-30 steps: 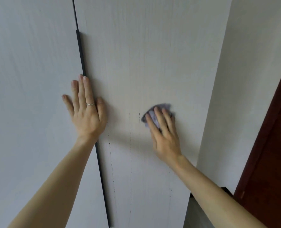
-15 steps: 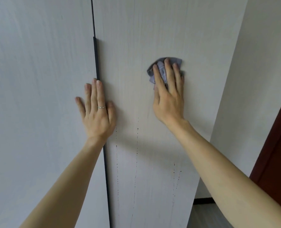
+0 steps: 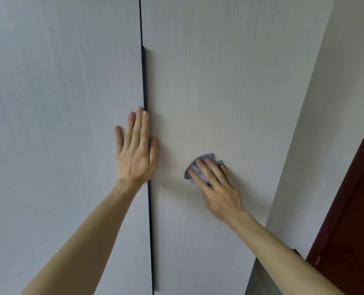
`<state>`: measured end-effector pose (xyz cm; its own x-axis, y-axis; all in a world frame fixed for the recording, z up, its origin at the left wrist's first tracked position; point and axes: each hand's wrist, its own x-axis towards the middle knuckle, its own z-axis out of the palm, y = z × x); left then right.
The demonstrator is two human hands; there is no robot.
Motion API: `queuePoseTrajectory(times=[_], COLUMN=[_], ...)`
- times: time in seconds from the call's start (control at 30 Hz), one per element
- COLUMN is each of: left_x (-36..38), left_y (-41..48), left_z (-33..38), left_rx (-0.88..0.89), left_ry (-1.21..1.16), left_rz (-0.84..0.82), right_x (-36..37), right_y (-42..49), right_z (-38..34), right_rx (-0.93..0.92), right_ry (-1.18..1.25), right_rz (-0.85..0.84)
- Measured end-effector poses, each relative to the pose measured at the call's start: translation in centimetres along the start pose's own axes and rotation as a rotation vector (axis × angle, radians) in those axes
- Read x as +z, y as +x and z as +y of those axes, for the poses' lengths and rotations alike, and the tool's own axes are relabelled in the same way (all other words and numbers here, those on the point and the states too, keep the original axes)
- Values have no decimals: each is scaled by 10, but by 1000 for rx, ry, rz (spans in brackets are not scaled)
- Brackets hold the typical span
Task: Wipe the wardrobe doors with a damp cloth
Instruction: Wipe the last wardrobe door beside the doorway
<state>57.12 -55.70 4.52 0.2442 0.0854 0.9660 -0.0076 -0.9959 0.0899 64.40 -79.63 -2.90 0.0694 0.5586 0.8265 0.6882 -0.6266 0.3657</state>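
Head view: the left-hand grip (image 3: 135,158) lies wide and flat, holding nothing, across the dark seam (image 3: 144,81) between the left wardrobe door (image 3: 59,103) and the right wardrobe door (image 3: 219,81), probably to brace both panels against the wiping pressure. The right-hand grip (image 3: 219,188) spreads straight fingers over the crumpled grey-lilac cloth (image 3: 209,156) and pins it against the right door at mid-height, so the palm's push rather than a pinch keeps it in contact. No brand, label or writing can be read anywhere, and a plain ring (image 3: 143,143) on the left hand is the only marking.
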Motion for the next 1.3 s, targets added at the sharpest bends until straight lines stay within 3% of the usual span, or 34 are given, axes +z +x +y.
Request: queuePoseTrajectory(times=[0.2,0.33,0.47,0.63,0.73,1.0,1.13,1.3], left_x=[0,3,3,-1,-3,-2,-2,-3], left_y=[-46,-79,-96,-98,-100,-100,-100,-100], left_z=[-22,-27,-34,-40,-44,-46,-46,-49], left_rx=[113,108,149,181,192,177,188,195], left_ry=[84,85,92,83,73,83,75,72], left_rz=[-60,-110,-129,-145,-161,-177,-184,-210], right_x=[-35,-24,4,36,25,-14,8,42], right_y=[133,135,67,-35,-13,147,110,12], right_z=[22,9,-23,-66,-64,-40,-58,-93], right_rx=[240,300,232,170,152,212,175,-49], right_ry=[38,48,64,2,-12,26,21,-57], right_rz=[201,263,207,-53,-53,178,192,-21])
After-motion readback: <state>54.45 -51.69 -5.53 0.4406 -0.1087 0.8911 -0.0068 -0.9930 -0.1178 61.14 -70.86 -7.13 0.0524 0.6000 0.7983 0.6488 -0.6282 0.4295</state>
